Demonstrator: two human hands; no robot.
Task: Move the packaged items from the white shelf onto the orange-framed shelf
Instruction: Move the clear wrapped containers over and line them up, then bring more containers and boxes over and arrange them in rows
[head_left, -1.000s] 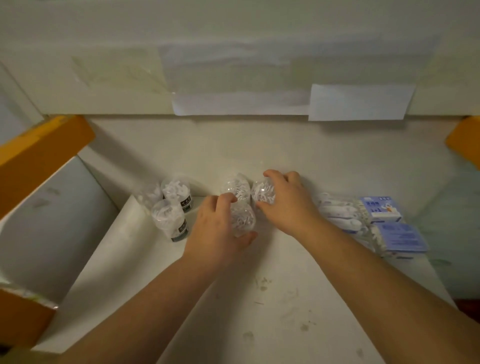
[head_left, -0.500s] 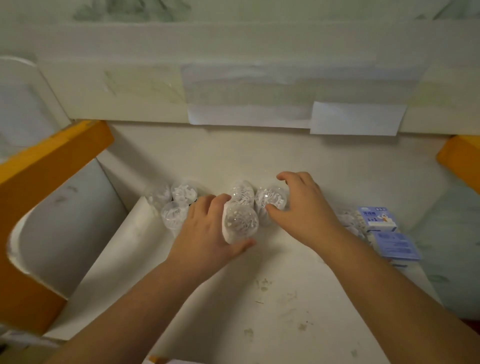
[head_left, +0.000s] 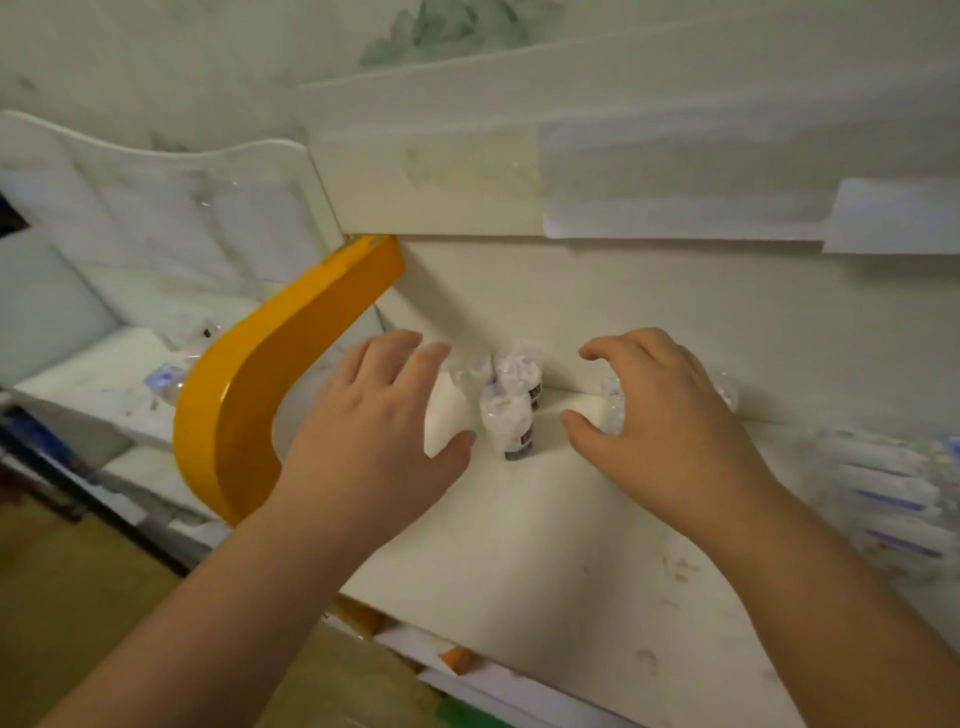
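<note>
The left hand (head_left: 384, 415) grips a white pack (head_left: 448, 415) near the back left corner of the shelf (head_left: 545, 545), beside the orange frame (head_left: 234, 405). Two packs (head_left: 511, 410) stand just right of it against the back edge. The right hand (head_left: 660, 415) curls over clear packs (head_left: 613, 410) at the back edge, fingers bent around them.

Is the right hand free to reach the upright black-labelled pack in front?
Probably yes: the right hand sits just right of that pack with bare shelf between, though it already holds a clear pack.
</note>
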